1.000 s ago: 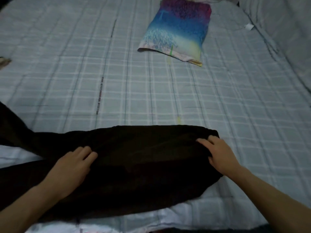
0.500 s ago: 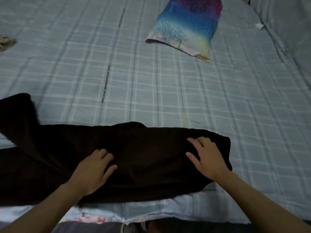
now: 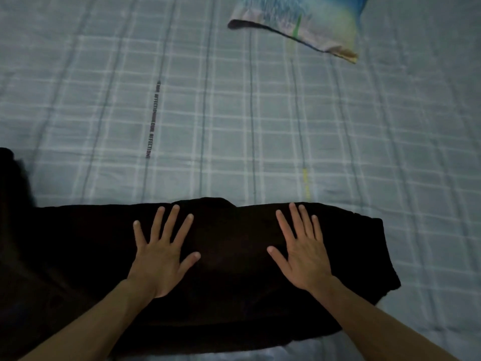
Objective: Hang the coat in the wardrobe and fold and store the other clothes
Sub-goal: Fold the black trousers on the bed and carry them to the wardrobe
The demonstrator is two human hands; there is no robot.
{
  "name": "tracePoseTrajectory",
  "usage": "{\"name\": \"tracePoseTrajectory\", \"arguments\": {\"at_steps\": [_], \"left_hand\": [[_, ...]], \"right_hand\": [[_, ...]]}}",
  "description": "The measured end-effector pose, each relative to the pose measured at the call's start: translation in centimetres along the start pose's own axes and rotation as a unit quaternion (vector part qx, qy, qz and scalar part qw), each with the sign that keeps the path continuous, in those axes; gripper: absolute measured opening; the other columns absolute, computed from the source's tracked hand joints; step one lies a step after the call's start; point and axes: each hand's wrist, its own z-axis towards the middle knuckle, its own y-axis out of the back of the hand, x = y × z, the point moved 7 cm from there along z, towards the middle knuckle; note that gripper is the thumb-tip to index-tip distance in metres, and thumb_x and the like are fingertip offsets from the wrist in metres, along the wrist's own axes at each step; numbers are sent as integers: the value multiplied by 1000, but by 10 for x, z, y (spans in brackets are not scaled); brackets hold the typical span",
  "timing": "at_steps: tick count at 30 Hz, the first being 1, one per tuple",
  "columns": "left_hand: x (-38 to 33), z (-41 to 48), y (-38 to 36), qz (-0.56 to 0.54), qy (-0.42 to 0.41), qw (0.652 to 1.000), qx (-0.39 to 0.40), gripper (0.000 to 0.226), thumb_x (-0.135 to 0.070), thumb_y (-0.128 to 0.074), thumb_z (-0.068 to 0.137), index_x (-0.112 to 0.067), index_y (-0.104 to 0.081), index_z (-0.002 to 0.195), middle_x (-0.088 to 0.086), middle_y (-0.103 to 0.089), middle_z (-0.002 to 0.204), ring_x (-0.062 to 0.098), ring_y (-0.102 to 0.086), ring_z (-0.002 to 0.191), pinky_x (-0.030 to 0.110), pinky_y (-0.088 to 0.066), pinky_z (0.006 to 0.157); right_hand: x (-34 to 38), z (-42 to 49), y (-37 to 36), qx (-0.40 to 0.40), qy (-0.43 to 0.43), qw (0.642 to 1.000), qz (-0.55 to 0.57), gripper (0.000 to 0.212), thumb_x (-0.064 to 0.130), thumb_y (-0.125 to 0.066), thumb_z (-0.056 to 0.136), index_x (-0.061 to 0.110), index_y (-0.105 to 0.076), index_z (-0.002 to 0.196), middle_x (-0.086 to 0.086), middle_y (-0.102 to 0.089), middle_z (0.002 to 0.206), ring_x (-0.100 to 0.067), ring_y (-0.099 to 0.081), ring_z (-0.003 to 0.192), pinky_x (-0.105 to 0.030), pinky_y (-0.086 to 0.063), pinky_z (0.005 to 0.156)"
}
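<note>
On dark garment, well below pillow | I see left hand, right hand flat, fingers spread, gripping nothing | likely smoothing the fold

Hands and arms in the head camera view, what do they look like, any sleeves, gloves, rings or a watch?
The left hand and right hand are bare: no gloves, and no rings show. The left forearm and right forearm are uncovered right down to the picture's edge, with no sleeve, watch or bracelet in view. The nails look short and plain. The dim light hides finer detail.
</note>
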Motion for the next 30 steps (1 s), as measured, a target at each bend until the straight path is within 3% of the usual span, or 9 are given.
{"name": "tracePoseTrajectory", "arguments": {"at_steps": [4, 8, 11, 13, 15, 19, 23, 26, 30], "left_hand": [[-3, 1, 1, -12, -4, 1000, 12, 83, -77, -13, 91, -31, 11, 156, 6, 14, 165, 33, 16, 150, 74, -1, 111], [-3, -2, 14, -43, -8, 999, 27, 82, -77, -14, 90, -35, 13, 155, 3, 17, 164, 32, 17, 150, 73, 0, 111], [0, -6, 39, -92, -18, 995, 24, 73, -65, -23, 97, -39, 14, 154, 1, 20, 164, 28, 12, 151, 68, -6, 115], [16, -7, 65, -131, -1, 991, -3, 64, -52, -29, 102, -35, 0, 157, 4, 6, 166, 26, -5, 151, 59, -18, 118], [51, -8, 89, -91, 13, 994, -54, 54, -41, -36, 103, -25, -25, 153, 7, -18, 162, 27, -21, 146, 53, -26, 116], [153, -6, 105, -5, 29, 1000, -7, 43, -19, -48, 92, -20, -50, 135, 2, -46, 144, 23, -29, 142, 52, -13, 119], [240, -15, 115, 25, -5, 999, 35, 47, -19, -49, 91, -27, -49, 137, -1, -32, 157, 24, -16, 148, 50, -12, 117], [277, -31, 102, 57, -49, 992, 100, 52, -20, -47, 92, -30, -44, 143, -4, -24, 160, 23, -6, 151, 52, -9, 119], [308, -48, 82, 120, -95, 982, 108, 65, -23, -56, 88, -30, -32, 149, 0, -31, 155, 26, -17, 148, 54, -12, 119]], "right_hand": [[0, -1, 6, -3, 2, 1000, 7, 79, 68, -24, 96, 23, -9, 159, -12, -5, 165, -30, 0, 153, -54, -7, 122], [14, 13, 22, -25, -70, 995, 71, 79, 70, -18, 94, 20, -26, 154, -13, -24, 160, -31, -15, 150, -55, -8, 121], [60, 41, 41, -55, -62, 986, 141, 73, 65, -24, 95, 17, -32, 149, -12, -37, 152, -29, -30, 143, -56, -18, 119], [105, 62, 56, -92, -12, 976, 194, 64, 56, -35, 96, 16, -38, 146, -11, -45, 145, -28, -39, 136, -54, -25, 116], [155, 78, 69, -123, 38, 965, 227, 58, 48, -42, 96, 14, -43, 143, -10, -47, 142, -27, -42, 133, -47, -26, 117], [246, 97, 83, -152, 96, 946, 270, 53, 36, -53, 95, 10, -47, 141, -10, -46, 145, -24, -38, 138, -29, -18, 118], [333, 105, 79, -105, 120, 940, 301, 49, 43, -49, 95, 15, -52, 135, -2, -55, 133, -18, -46, 127, -22, -23, 110], [388, 101, 67, -57, 143, 936, 316, 47, 46, -50, 95, 18, -55, 132, 1, -59, 128, -15, -51, 121, -30, -36, 109], [443, 89, 38, 43, 186, 939, 286, 62, 61, -49, 89, 24, -48, 140, 5, -52, 137, -10, -44, 127, -30, -36, 110]]}}
